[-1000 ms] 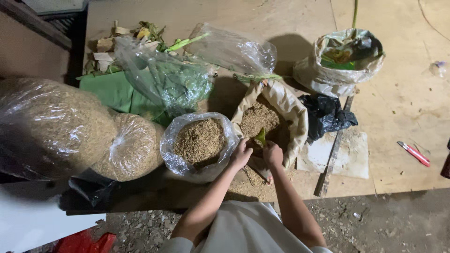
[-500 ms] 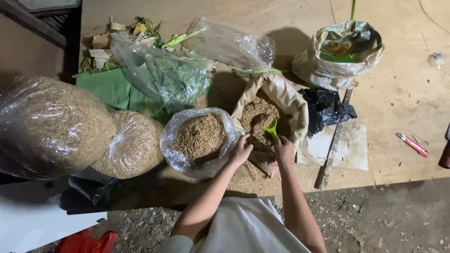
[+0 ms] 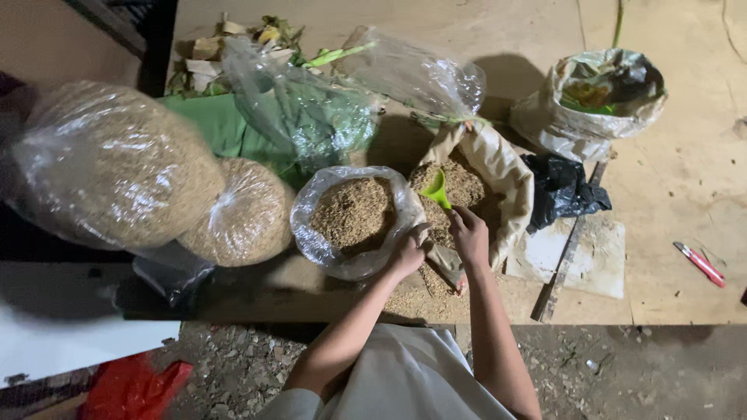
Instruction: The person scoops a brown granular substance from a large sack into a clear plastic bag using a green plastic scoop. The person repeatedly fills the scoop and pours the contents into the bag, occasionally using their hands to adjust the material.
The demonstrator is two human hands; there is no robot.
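Observation:
My right hand (image 3: 469,236) grips a small green scoop (image 3: 436,189) that is dug into brown sawdust-like grain inside an open tan sack (image 3: 498,167). My left hand (image 3: 408,252) pinches the rim of a clear plastic bag (image 3: 311,233) that stands open and is partly filled with the same brown grain. The bag sits just left of the sack on a wooden platform (image 3: 685,187). Some grain is spilled on the wood under my hands.
Two big sealed clear bags of grain (image 3: 117,167) lie at the left. A clear bag with green leaves (image 3: 303,117) and plant scraps sit behind. A white bag of waste (image 3: 591,101), a black bag (image 3: 564,190), a long blade (image 3: 564,260) and a red tool (image 3: 700,264) lie right.
My right hand has lifted the green scoop up and forward inside the sack. My left hand stays on the clear bag's rim.

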